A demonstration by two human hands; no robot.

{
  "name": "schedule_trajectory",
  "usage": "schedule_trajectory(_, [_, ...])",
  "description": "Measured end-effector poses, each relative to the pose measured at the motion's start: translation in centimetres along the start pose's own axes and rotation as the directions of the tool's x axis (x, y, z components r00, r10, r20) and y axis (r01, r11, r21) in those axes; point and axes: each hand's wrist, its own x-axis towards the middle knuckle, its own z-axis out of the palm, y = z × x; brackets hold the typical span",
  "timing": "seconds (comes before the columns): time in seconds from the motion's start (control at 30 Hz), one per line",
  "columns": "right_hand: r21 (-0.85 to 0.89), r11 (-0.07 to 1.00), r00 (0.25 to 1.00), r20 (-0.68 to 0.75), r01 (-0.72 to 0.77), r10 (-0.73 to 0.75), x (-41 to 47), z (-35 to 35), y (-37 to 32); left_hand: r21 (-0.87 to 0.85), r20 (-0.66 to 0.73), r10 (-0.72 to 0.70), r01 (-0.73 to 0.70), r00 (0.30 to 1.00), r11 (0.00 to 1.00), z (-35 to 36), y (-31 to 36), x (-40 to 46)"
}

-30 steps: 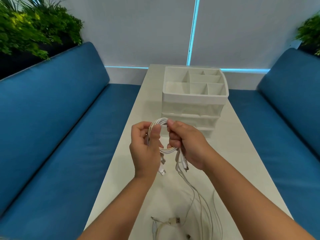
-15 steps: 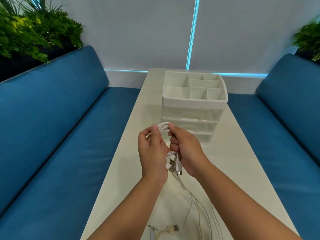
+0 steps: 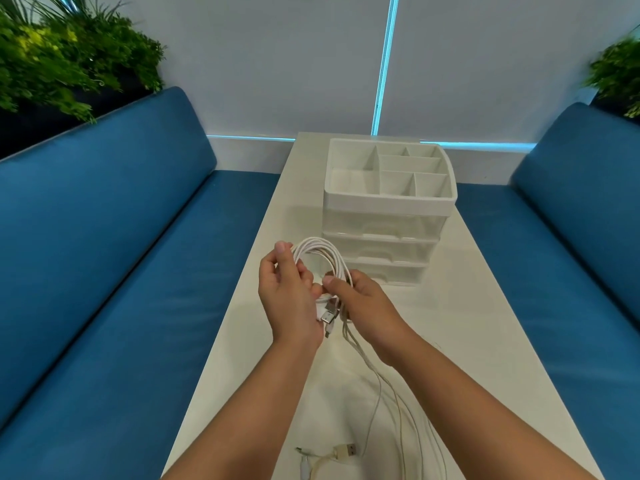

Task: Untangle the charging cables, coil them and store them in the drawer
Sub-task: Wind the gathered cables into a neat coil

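So far the work looks about midway by my reckoning: a bundle of white cables (image 3: 320, 258) is looped into a coil and held up just in front of the drawer unit (image 3: 388, 216), but nothing has gone into a drawer yet. The left hand (image 3: 291, 299) holds the left side of the coil, thumb and fingers curled round the strands, while the right hand (image 3: 367, 303) pinches the lower part where several plugs (image 3: 329, 315) hang together. From that pinch, loose tails (image 3: 391, 393) run down over the table (image 3: 256, 271) toward the near edge, well short of the drawer unit, so the coil is not finished. A second, yellowish cable (image 3: 341, 452) with a flat plug lies uncoiled at the near edge, farthest from the drawer unit; it looks untouched. As for containers, the drawer unit stands at the far middle of the table with an open divided tray on top, and every compartment that shows is empty. Below the tray, three see-through drawers appear pushed in; I cannot make out anything inside them. Left to do, I judge: wind in the tails, coil the yellowish cable, open a drawer and put both in.
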Motion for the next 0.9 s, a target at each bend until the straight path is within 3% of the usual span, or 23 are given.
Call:
schedule_trajectory(0.17, [0.079,0.996,0.994,-0.107,0.047,-0.039,0.2,1.0,0.0,-0.019,0.001,0.06,-0.06,0.998,0.998,0.3,-0.2,-0.6])
schedule_trajectory(0.33, [0.284,0.956,0.984,-0.175,0.077,-0.027,0.1,1.6,-1.2,-0.044,-0.007,0.078,-0.079,0.997,0.996,1.1,-0.8,-1.5])
schedule_trajectory(0.53, [0.262,0.949,0.97,-0.21,0.178,-0.124,0.3,1.8,-1.5,-0.041,-0.008,0.111,-0.112,0.994,0.993,1.7,-0.6,-1.3])
schedule_trajectory(0.63, [0.224,0.96,0.977,-0.165,0.167,-0.131,0.3,2.0,-1.1,0.008,-0.022,0.105,-0.105,0.994,0.994,1.4,-0.6,-0.5])
schedule_trajectory(0.77, [0.191,0.972,0.986,-0.123,0.136,-0.114,0.3,1.6,-1.2,0.08,0.126,0.034,-0.044,0.991,0.996,0.8,-0.4,-0.2])
schedule_trajectory(0.9, [0.3,0.953,0.999,-0.002,0.048,-0.05,0.7,0.5,-1.7,-0.03,0.215,-0.083,0.092,0.973,0.995,0.5,0.2,-0.2])
